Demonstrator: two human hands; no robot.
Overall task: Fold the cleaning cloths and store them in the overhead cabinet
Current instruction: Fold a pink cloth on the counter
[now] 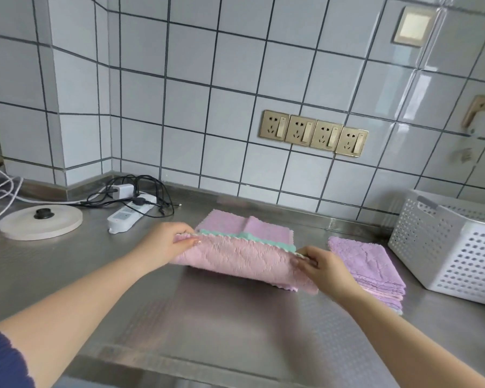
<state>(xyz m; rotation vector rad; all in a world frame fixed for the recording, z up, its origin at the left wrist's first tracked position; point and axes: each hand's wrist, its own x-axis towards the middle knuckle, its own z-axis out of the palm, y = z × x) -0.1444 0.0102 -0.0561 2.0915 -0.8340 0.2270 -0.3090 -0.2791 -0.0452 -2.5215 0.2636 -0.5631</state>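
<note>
A pink cleaning cloth (235, 261) with a green underside lies on the steel counter (95, 275), its near half lifted and folded toward the wall. My left hand (168, 239) pinches the cloth's left corner. My right hand (322, 267) pinches its right corner. The far part of the cloth (235, 224) lies flat with a green strip showing along the fold. A stack of folded purple and pink cloths (373, 267) sits just right of my right hand. The overhead cabinet is out of view.
A white perforated basket (443, 247) stands at the right edge. A white power strip (129, 214) with black cables and a charger lies at the back left, beside a round pale lid (39, 222) with a black knob. Wall sockets (311, 133) sit on the tiled wall.
</note>
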